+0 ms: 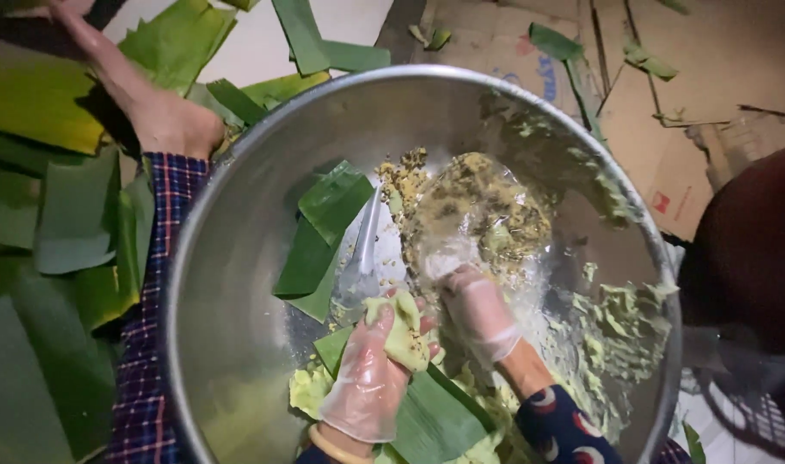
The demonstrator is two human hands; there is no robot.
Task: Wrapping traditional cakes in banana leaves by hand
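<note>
Head view: big steel bowl [238,258] fills the frame. Left hand [371,378], in a thin clear glove, is curled around a lump of yellow-green paste [403,331], pinching it over a green leaf strip [435,417] low in the bowl. Right hand [478,314], also gloved, has fingers closed on a crumpled clear plastic sheet [470,215] smeared with the same paste. Loose leaf pieces [328,228] lie against the bowl's left wall.

Judgement: keep the lump compact and centred on the strip; grip the plastic by a clean edge so paste doesn't smear.

Another person's bare hand [173,120], plaid sleeve, reaches among cut leaves [74,206] left of the bowl. Flattened cardboard [685,69] covers the floor top right. Dim light.
</note>
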